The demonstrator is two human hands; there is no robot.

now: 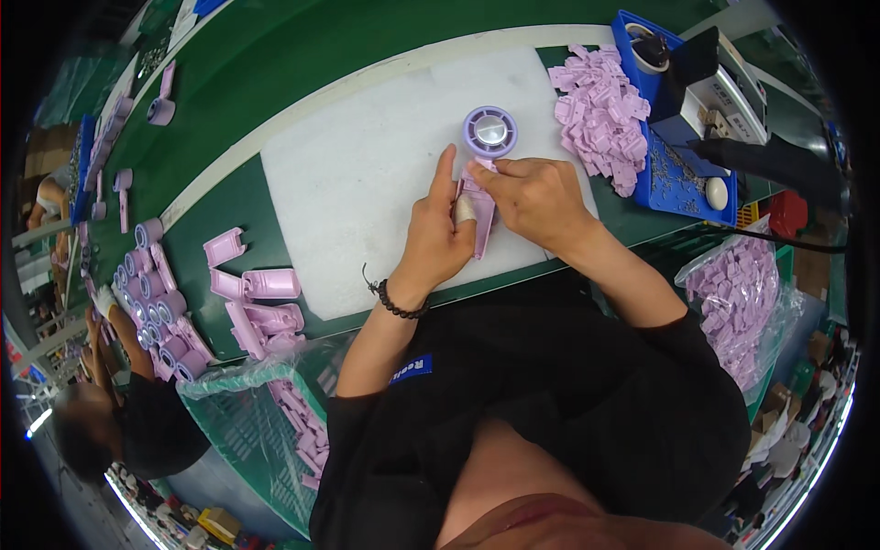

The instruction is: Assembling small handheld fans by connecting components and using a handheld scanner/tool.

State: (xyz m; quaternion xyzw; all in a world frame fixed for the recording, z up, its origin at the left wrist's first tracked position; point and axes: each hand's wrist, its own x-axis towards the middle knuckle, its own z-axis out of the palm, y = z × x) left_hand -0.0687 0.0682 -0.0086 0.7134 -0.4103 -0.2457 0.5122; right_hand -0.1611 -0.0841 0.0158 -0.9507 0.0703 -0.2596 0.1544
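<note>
A small handheld fan (490,131) with a purple ring, a silvery centre and a pink handle lies over the white foam sheet (367,174). My left hand (433,240) is closed round the side of its handle, index finger stretched toward the fan head. The left thumb wears a pale wrap (466,210) and rests on the handle. Just below the fan head, my right hand (543,203) pinches at the neck with thumb and forefinger. Any small part between those fingertips is hidden.
Pink plastic pieces are heaped (600,115) at the right, beside a blue tray (683,197) of screws. Loose pink shells (270,284) and stacked fans (151,298) lie left. Lined crates (247,412) stand either side of me. A co-worker (137,412) sits far left.
</note>
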